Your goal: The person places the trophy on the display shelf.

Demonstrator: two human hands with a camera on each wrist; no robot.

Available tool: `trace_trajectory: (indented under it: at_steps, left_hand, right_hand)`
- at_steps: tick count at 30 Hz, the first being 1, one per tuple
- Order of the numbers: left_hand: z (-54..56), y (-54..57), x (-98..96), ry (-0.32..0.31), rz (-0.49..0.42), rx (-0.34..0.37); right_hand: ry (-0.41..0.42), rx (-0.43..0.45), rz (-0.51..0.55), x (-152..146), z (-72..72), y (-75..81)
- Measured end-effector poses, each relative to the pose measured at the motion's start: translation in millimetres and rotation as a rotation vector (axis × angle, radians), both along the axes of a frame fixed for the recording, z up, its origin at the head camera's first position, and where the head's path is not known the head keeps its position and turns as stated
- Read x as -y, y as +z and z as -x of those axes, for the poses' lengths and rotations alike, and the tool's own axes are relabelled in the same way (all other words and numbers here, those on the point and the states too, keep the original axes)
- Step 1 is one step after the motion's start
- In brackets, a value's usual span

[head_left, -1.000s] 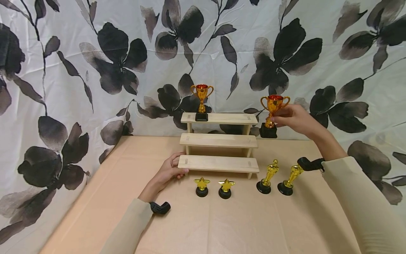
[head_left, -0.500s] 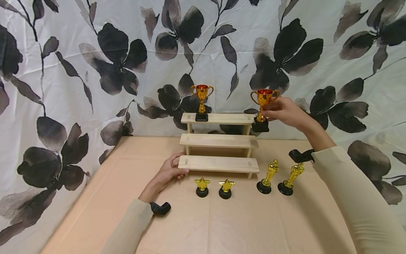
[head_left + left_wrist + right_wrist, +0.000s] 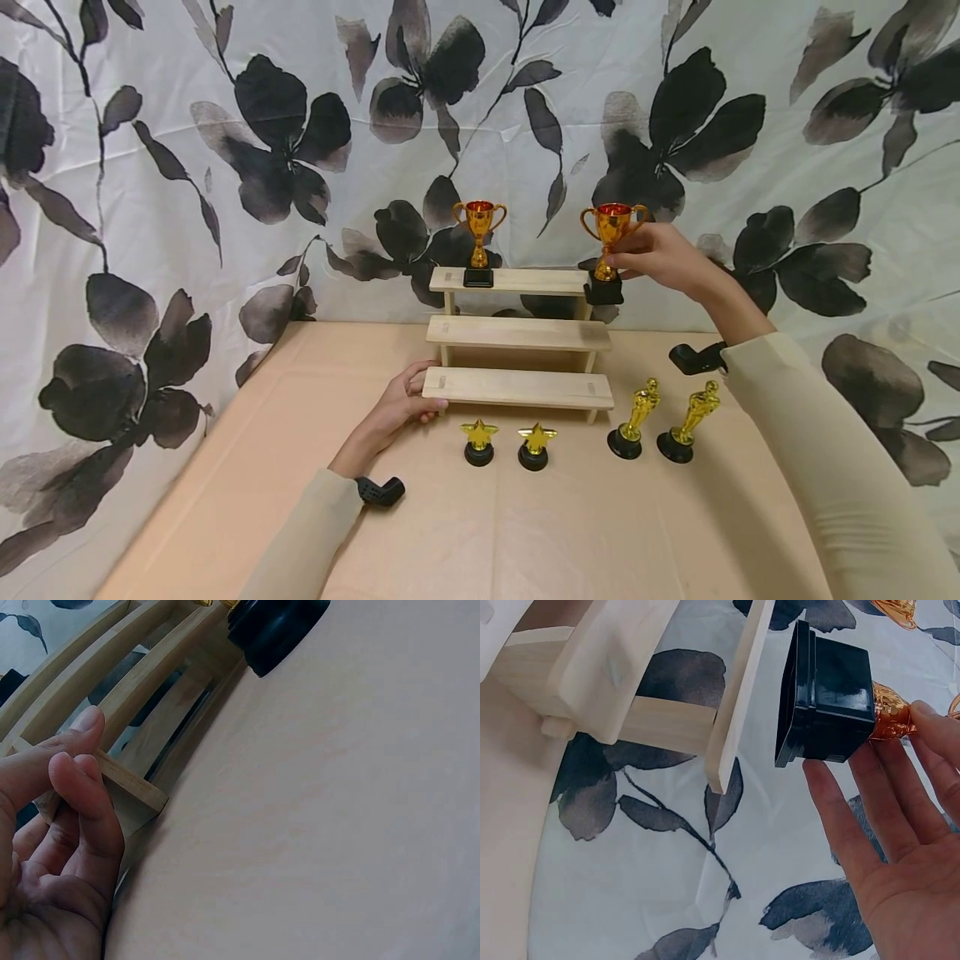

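My right hand pinches a gold trophy cup by its stem, just below the bowl. In the right wrist view its black square base hangs a little apart from the top shelf board. A matching trophy cup stands upright on the left part of the top step. My left hand grips the left end of the lowest step of the three-step wooden stand; in the left wrist view, thumb and fingers close round that end.
Two small star trophies stand in front of the stand. To its right are two golden figure statuettes on round black bases. Behind the table hangs a white curtain with dark flowers.
My right hand has carried the trophy cup leftward and slightly up, from beside the stand to the right end of the top step. The left hand keeps its place.
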State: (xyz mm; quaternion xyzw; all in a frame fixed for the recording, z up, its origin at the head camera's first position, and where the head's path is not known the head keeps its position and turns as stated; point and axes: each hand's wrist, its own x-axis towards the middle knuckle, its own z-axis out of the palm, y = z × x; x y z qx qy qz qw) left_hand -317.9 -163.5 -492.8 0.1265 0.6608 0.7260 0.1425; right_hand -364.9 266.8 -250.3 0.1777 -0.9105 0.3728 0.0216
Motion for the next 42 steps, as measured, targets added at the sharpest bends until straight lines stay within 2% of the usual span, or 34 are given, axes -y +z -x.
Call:
trace_trajectory:
  at_steps: [16, 30, 42]
  left_hand:
    - [-1.0, 0.5, 0.8, -0.006, 0.004, 0.005]
    - [-1.0, 1.7, 1.6, 0.005, 0.021, 0.01]
    - [-1.0, 1.0, -0.8, 0.007, 0.007, -0.008]
  right_hand:
    - [0.004, 0.015, 0.001, 17.4, 8.9, 2.3]
    - [0.034, 0.004, -0.001, 38.5, 24.0, 2.7]
    - [0.014, 0.012, -0.017, 50.9, 37.4, -3.1]
